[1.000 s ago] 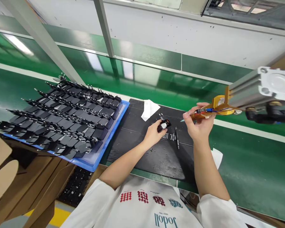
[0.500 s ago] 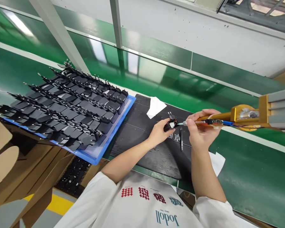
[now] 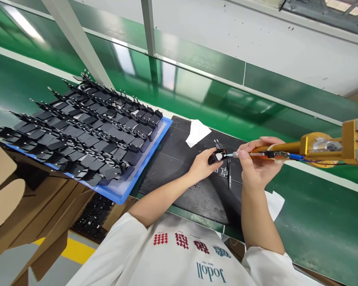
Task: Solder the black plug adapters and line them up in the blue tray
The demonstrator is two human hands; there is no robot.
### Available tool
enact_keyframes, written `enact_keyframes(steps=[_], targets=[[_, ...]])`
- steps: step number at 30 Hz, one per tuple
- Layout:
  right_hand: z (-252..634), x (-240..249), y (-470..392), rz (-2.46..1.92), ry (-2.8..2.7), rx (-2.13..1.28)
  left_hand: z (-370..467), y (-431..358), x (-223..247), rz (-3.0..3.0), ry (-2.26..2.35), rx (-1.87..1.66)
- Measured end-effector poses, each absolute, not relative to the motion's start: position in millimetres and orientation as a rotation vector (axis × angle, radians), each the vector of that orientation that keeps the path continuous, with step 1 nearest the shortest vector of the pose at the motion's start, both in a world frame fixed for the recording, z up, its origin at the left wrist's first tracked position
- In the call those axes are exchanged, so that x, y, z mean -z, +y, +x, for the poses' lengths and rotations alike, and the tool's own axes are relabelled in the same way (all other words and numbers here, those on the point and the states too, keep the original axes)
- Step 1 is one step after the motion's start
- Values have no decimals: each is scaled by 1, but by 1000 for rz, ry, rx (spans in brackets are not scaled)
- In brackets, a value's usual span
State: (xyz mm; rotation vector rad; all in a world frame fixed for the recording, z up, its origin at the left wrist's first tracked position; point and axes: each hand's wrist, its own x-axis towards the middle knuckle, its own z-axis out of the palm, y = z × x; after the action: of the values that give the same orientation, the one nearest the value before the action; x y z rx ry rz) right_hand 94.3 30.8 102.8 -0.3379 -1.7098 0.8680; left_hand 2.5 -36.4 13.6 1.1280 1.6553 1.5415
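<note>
Black rubbery-looking mat (image 3: 179, 171) on the green worktop (image 3: 322, 210) – taking the mat as reference for everything.

Left hand (image 3: 203, 165): over the far half of the mat, fingers closed around a small black plug housing (image 3: 214, 159). Two metal prongs point away from the person; a white patch and a bit of red show on the housing. Whether it rests on the mat or is held just above, can't tell.

Right hand (image 3: 260, 163): over the mat's right edge, thumb and fingers pinched around an amber dispenser (image 3: 294, 146). Its pale needle (image 3: 231, 155) points left and meets the housing's right side – actual contact too small to confirm. Gold bracket (image 3: 346, 145) carries the dispenser's rear end, right of the mat.

On the mat: slim dark tool (image 3: 229, 178) just right of the housing, between the two hands; white paper (image 3: 197, 133) at the far edge. Second paper (image 3: 275, 204) at the mat's right side, partly behind the forearm.

Left of the mat: blue tray (image 3: 168, 126), rows of black plug parts (image 3: 107, 129) in it, prongs up. Cardboard (image 3: 6, 214) lies beyond, lower left.
</note>
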Motion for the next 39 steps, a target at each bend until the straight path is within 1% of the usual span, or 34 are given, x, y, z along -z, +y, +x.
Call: enact_keyframes(steps=[9, 19, 27, 33, 39], targets=[[87, -106, 17, -298, -1731, -912, 4, -36, -12, 984, 1614, -1447], [81, -107, 2, -276, -1749, -891, 9, -31, -8, 904, 1314, -1623], [77, -108, 0, -255, -1724, -896, 11, -29, -5, 873, 1240, -1665], [78, -110, 4, -164, -1748, -906, 5, -30, -9, 872, 1390, -1582], [90, -108, 17, -173, -1714, -1013, -9, -31, -14, 759, 1597, -1563]])
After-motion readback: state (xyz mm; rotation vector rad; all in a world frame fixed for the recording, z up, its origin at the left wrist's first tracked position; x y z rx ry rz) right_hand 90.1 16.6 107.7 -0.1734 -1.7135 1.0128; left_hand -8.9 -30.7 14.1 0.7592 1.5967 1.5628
